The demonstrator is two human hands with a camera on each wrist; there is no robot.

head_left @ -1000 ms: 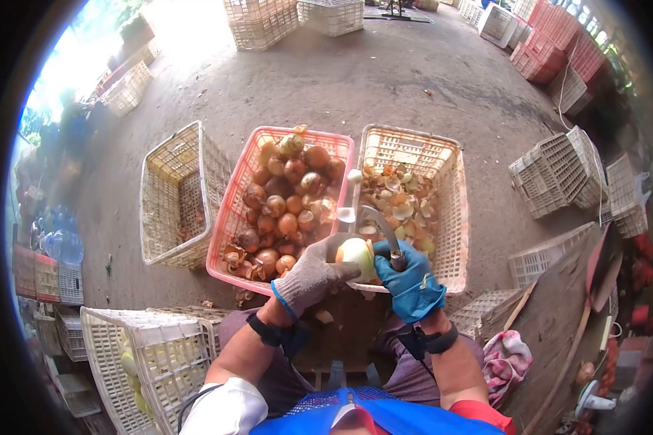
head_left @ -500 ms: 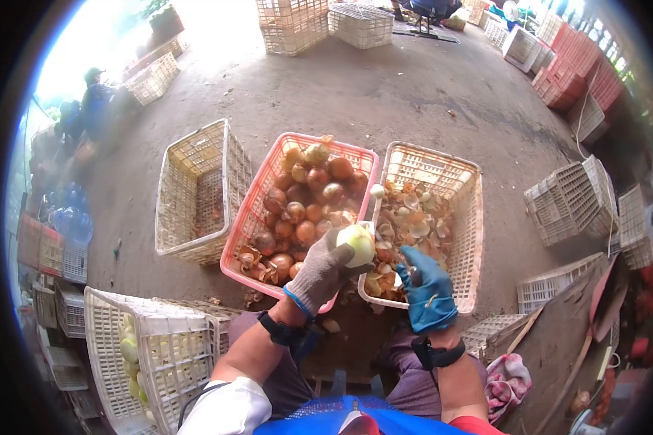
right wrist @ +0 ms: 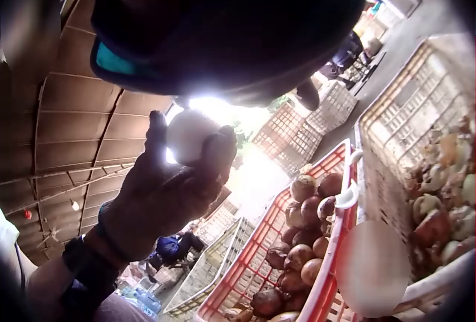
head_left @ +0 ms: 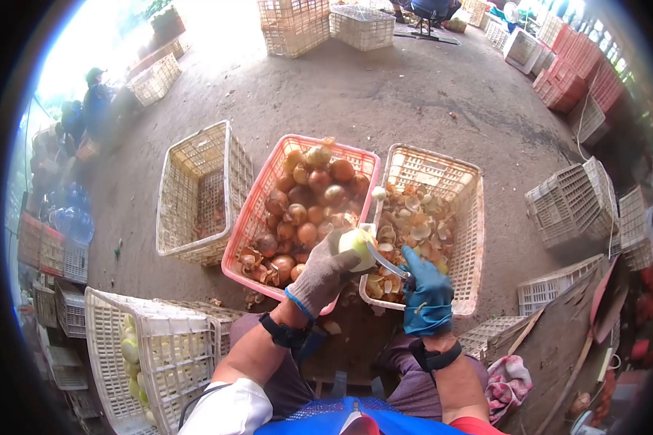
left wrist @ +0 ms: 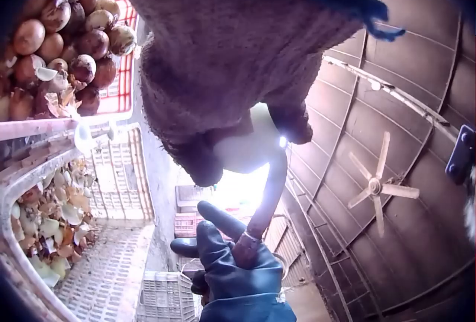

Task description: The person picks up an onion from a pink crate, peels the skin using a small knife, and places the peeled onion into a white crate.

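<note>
My left hand (head_left: 319,272), in a grey knit glove, grips a pale peeled onion (head_left: 356,248) above the gap between two crates. In a blue glove, my right hand (head_left: 426,291) holds a curved knife (head_left: 389,265) by its handle, the blade reaching to the onion's right side. The left wrist view shows the blade (left wrist: 274,188) against the onion and the blue-gloved hand (left wrist: 242,274) below. In the right wrist view the left hand (right wrist: 167,192) holds the onion (right wrist: 192,135) between fingers and thumb.
A red crate (head_left: 235,254) of unpeeled onions and a white crate (head_left: 472,239) of skins stand in front. An open crate (head_left: 162,210) is at left, and a crate (head_left: 152,348) with peeled onions at lower left. More crates (head_left: 566,203) stand right.
The head view has shifted, so the crates appear further right and a little lower. The knife came away from the onion, then returned to its right side. The left hand still grips the onion.
</note>
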